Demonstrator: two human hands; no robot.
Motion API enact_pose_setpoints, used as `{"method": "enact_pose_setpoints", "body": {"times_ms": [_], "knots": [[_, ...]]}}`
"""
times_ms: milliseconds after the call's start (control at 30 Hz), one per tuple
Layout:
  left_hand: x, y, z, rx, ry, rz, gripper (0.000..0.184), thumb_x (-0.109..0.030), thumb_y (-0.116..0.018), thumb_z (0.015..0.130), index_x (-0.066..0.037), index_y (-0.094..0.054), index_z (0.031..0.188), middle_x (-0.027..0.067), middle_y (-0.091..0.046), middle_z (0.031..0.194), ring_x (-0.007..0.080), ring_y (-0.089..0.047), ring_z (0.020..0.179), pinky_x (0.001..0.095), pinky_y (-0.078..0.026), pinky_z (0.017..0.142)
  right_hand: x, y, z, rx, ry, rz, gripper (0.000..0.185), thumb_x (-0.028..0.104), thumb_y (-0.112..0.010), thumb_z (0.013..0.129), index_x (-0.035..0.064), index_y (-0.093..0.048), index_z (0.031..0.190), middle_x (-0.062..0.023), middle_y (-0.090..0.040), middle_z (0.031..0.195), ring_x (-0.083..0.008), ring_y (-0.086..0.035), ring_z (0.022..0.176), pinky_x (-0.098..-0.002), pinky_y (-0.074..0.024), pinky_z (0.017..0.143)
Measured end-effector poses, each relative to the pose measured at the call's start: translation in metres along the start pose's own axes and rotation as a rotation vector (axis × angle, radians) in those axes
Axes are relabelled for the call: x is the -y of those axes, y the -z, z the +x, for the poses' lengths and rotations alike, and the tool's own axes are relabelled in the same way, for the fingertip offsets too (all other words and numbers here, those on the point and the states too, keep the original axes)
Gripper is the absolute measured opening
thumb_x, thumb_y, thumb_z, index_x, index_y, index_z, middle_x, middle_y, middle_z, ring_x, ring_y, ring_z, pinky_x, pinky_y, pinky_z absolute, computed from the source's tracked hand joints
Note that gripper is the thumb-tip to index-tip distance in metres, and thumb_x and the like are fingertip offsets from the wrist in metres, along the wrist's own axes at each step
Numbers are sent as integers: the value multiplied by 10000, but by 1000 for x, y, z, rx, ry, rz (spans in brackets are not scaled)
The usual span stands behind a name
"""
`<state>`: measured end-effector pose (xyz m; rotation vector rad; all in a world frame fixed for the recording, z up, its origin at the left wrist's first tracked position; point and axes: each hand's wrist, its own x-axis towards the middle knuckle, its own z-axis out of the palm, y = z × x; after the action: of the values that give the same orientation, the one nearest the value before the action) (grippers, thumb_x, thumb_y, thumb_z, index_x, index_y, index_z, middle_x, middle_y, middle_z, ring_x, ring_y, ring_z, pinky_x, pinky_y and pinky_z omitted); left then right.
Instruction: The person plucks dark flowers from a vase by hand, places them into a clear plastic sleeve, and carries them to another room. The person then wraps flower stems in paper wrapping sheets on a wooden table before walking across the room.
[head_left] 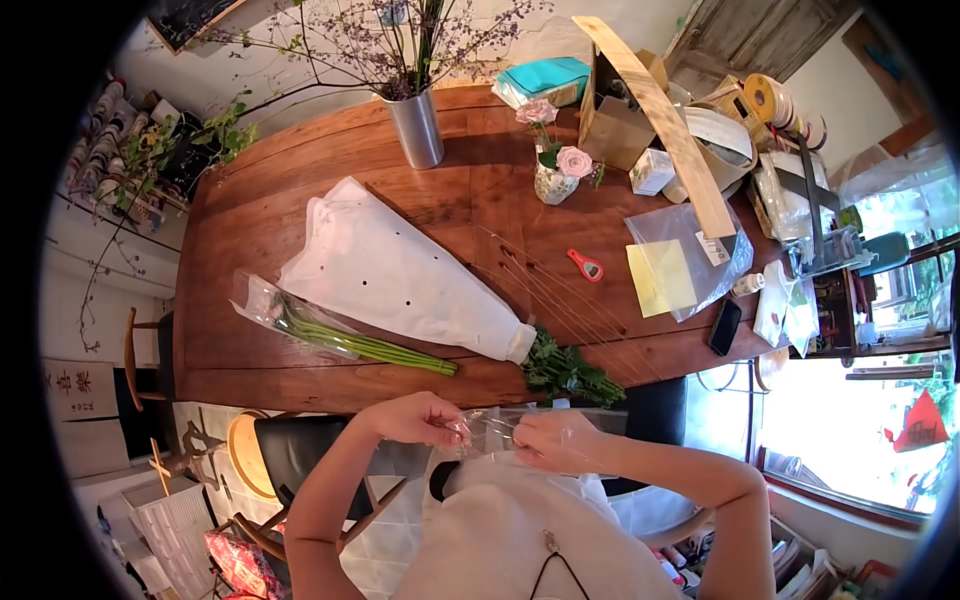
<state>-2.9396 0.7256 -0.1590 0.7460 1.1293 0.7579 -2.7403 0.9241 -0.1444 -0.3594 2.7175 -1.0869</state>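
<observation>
Close to my body, below the table's front edge, my left hand [418, 418] and my right hand [560, 440] both pinch a piece of clear plastic film [490, 428] stretched between them. On the wooden table [230, 220], beyond my hands, lies a bouquet in a white perforated wrap [385, 275], its leafy green stems [565, 372] pointing toward the front right. Beside it, to the left, a bundle of green stems [380, 348] rests partly inside a clear sleeve [300, 325].
A metal vase [414, 130] of purple branches and a small vase [555, 184] with pink roses stand at the back. A red-handled tool [586, 266], thin sticks, a yellow sheet [660, 278], a phone [725, 328] and boxes are on the right. Chairs stand below left.
</observation>
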Motion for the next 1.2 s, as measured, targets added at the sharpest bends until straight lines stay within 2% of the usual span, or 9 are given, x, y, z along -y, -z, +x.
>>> {"method": "enact_pose_setpoints", "body": {"times_ms": [233,300,367,433,533,667,767,1000,1200], "knots": [[-4,3,-10,-69,-59,-31,190,-40,-619,838,-22,-647,1026,23,-645,902,69,-570,793,226,-471,712,-8,41,-14,-20,-51,149,109,163,-585,795,65,-574,841,-81,-581,791,-287,-603,701,-382,-486,576],[3,4,-16,-126,-94,-77,194,-43,-620,837,-22,-648,1028,26,-638,875,68,-561,756,211,-457,655,-18,65,-27,-225,-60,266,96,123,-648,790,65,-644,866,-60,-598,736,-180,-588,606,-281,-460,524],[3,6,-26,-143,-88,-210,211,-60,-630,837,-20,-645,1043,30,-622,840,71,-542,714,200,-412,580,-34,62,-44,-772,-413,499,65,65,-596,838,55,-643,881,-11,-593,705,-84,-541,564,-217,-428,494],[6,6,-30,-148,-114,-322,228,-66,-620,846,-33,-641,1071,19,-599,804,63,-506,666,191,-373,528,-55,67,-58,-979,-514,917,130,34,-557,857,67,-630,959,-6,-612,732,-61,-532,540,-181,-417,483],[17,5,-24,-129,-180,-440,255,-68,-591,867,-58,-633,1119,-2,-568,762,41,-439,595,182,-333,491,-46,25,-48,-546,-720,1085,189,22,-540,869,65,-614,1038,-26,-640,782,-56,-558,550,-173,-429,484],[11,-7,0,-128,-169,-498,276,-88,-583,882,-54,-607,1155,5,-564,753,38,-411,558,176,-319,466,1,-3,-5,-467,-438,1470,231,46,-564,883,48,-613,1109,-31,-623,957,-69,-561,760,-213,-474,656],[7,-13,6,-117,-150,-489,288,-99,-562,899,-63,-588,1184,16,-573,769,37,-416,554,174,-326,456,2,-11,10,-506,-329,1310,229,40,-590,869,37,-613,1096,-33,-601,964,-74,-565,775,-209,-470,673],[9,-14,4,-42,-195,-470,245,-67,-519,910,-30,-593,1141,98,-623,866,88,-488,560,210,-397,467,-5,-18,8,-644,-382,1388,104,-21,-599,814,-17,-599,917,-100,-625,728,-149,-604,630,-274,-498,592],[47,3,-45,-3,-235,-309,245,-122,-509,926,-34,-592,1139,61,-627,841,98,-528,595,240,-433,489,-53,65,-54,-1238,-288,1336,42,25,-556,864,8,-559,825,-113,-582,672,-212,-590,552,-314,-511,501]]}}
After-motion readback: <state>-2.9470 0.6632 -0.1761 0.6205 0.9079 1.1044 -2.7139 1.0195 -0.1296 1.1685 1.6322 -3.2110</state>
